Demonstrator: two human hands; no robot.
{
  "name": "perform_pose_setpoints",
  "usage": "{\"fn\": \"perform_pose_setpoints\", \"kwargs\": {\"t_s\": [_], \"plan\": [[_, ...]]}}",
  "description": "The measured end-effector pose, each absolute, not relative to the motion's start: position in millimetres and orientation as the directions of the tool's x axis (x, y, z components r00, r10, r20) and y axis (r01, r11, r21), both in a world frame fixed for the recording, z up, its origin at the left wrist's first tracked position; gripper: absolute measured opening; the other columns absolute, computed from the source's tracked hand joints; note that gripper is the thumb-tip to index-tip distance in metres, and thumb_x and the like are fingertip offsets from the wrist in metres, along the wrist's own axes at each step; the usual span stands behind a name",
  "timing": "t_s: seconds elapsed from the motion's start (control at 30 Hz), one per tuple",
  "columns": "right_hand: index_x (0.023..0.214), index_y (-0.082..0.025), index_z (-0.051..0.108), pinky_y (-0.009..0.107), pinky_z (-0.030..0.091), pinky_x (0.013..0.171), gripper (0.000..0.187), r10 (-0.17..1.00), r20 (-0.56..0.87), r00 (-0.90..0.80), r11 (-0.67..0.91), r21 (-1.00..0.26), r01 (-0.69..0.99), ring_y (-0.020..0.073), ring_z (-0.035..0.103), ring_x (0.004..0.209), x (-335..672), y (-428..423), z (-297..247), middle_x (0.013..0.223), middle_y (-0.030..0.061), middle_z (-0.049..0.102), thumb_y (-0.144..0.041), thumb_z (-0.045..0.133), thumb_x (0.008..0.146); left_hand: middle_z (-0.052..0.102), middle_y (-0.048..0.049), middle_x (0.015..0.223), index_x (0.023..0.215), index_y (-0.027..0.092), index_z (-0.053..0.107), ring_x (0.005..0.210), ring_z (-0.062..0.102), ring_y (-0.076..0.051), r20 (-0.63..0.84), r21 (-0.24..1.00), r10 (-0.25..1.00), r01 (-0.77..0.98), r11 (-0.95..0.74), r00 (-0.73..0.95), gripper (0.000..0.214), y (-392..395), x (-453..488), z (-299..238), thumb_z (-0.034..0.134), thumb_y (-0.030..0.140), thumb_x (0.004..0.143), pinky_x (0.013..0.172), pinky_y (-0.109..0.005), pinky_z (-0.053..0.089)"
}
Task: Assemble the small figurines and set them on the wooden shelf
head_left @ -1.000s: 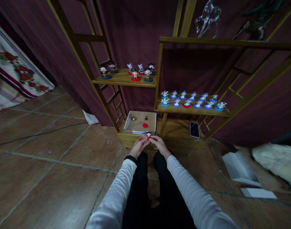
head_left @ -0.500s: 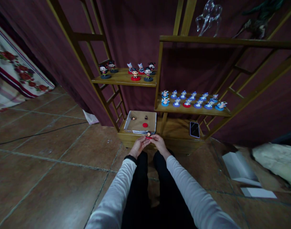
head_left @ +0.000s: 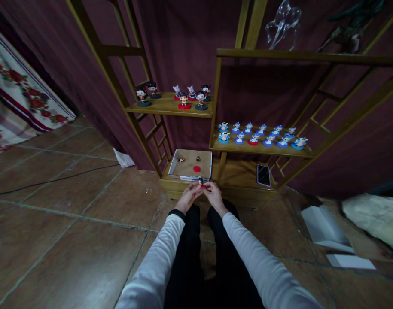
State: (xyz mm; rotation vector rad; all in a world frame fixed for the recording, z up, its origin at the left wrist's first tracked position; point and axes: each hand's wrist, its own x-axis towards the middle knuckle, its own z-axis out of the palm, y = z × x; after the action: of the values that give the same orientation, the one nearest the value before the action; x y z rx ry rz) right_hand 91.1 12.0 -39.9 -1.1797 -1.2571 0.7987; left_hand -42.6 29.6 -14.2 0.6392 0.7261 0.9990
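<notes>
Between my two hands is a small figurine with dark hair on a red round base, held upright at the front edge of a shallow box. My left hand grips it from the left, fingers closed around its base. From the other side my right hand pinches the red base. Inside the cardboard box lie a red disc, a small dark figure part and another small piece at the left.
Dark-haired and grey figurines stand on the upper left shelf. Several blue and purple figurines line the right shelf. A phone lies on the lowest board. A glass horse stands above; an open white box is on the floor.
The figurine has turned a little between my fingers, its head shifting slightly left. My hands stay at nearly the same place, and the view has shifted slightly.
</notes>
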Motion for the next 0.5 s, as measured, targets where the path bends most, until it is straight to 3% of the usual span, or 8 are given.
{"fn": "perform_pose_setpoints", "kwargs": {"t_s": [0.2,0.5], "plan": [[0.083,-0.022,0.062,0.027,0.049,0.066,0.013,0.925,0.33,0.187,0.307,-0.941,0.145,0.0149,0.059,0.075,93,10,-34,0.089,0.002,0.058,-0.027,0.058,0.072,0.067,-0.0068,0.091,0.091,0.013,0.06,0.084,0.065,-0.017,-0.219,0.701,0.871,-0.55,0.453,0.439,0.024,29,-46,-11,0.068,0.014,0.069,0.089,-0.035,0.045],[0.077,-0.022,0.062,0.026,0.048,0.066,0.008,0.899,0.374,0.228,0.306,-0.908,0.285,0.0142,0.057,0.072,91,2,-26,0.082,0.0009,0.055,-0.027,0.057,0.073,0.067,-0.0085,0.093,0.092,0.011,0.061,0.086,0.065,-0.017,-0.186,0.704,0.87,-0.556,0.442,0.456,0.02,26,-44,-7,0.065,0.016,0.073,0.091,-0.035,0.044]]}}
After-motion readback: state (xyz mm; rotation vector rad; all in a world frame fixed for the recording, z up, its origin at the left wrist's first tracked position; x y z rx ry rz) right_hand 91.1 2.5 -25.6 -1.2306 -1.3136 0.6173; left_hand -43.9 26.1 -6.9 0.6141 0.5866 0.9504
